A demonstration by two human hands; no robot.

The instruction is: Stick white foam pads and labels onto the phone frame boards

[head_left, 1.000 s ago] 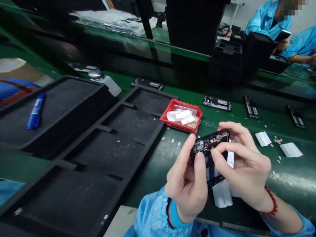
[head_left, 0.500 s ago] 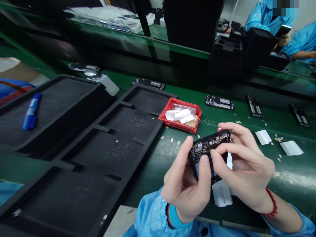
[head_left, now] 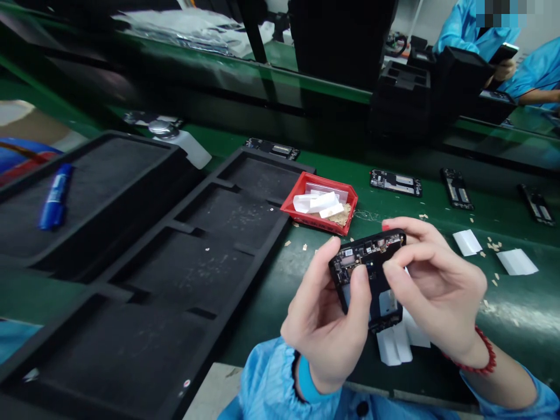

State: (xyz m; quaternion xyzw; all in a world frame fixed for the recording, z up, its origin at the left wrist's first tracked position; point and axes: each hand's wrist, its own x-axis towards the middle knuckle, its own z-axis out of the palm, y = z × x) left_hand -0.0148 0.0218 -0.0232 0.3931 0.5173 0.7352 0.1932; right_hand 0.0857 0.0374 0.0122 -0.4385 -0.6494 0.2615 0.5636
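Observation:
I hold a black phone frame with an exposed circuit board [head_left: 366, 262] up over the green belt, near the front edge. My left hand [head_left: 326, 326] grips its left side, thumb on the face and forefinger along the edge. Around the frame's right side curls my right hand [head_left: 431, 291], with the thumb and forefinger pinched at the frame's upper part. White paper strips [head_left: 396, 344] lie on the belt just below the frame.
A red bin [head_left: 321, 205] of white strips stands behind my hands. Black foam trays [head_left: 184, 256] fill the left, one holding a blue marker [head_left: 55, 195]. More phone frames [head_left: 396, 182] lie along the green belt [head_left: 516, 315]. People in blue coats [head_left: 534, 70] work at the far right.
I have tilted the phone frame so more of its face shows, and shifted it slightly left. My right thumb has slid up toward the top of the frame.

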